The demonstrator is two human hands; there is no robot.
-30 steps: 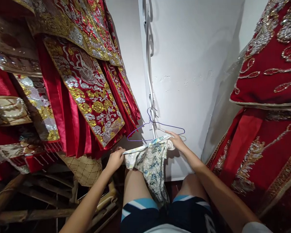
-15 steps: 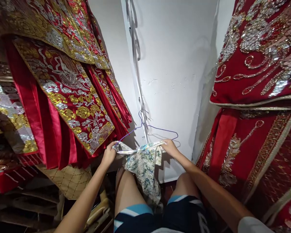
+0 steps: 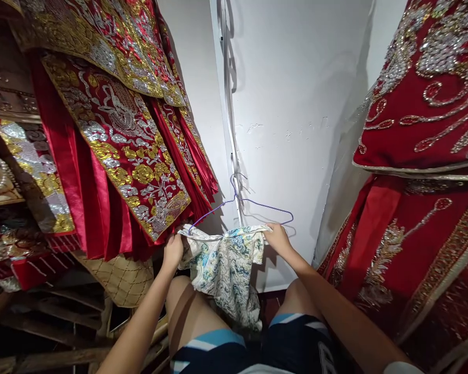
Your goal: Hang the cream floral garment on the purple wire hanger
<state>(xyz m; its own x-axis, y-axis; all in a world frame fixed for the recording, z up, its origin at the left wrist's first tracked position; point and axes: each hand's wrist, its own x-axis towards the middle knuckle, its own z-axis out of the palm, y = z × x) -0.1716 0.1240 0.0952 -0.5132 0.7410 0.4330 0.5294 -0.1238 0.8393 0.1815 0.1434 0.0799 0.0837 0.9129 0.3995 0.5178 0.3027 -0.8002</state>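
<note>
Head view: a thin purple wire hanger [image 3: 212, 211] is hanging against a white metal strip [image 3: 229, 117] on the white wall [image 3: 284, 104]. Beneath the hanger, a patterned white, blue and green cloth garment [image 3: 228, 265] is being held with its top edge running left to right, its body drooping kneeward. Its left top corner is being pinched by the left hand [image 3: 173, 250], beside the hanger's left end; its right, by the right hand [image 3: 277, 239], just below the other end. Red embroidered costumes [image 3: 140, 156] are flanking the hanger's left, red beaded ones [image 3: 417, 124] its right.
</note>
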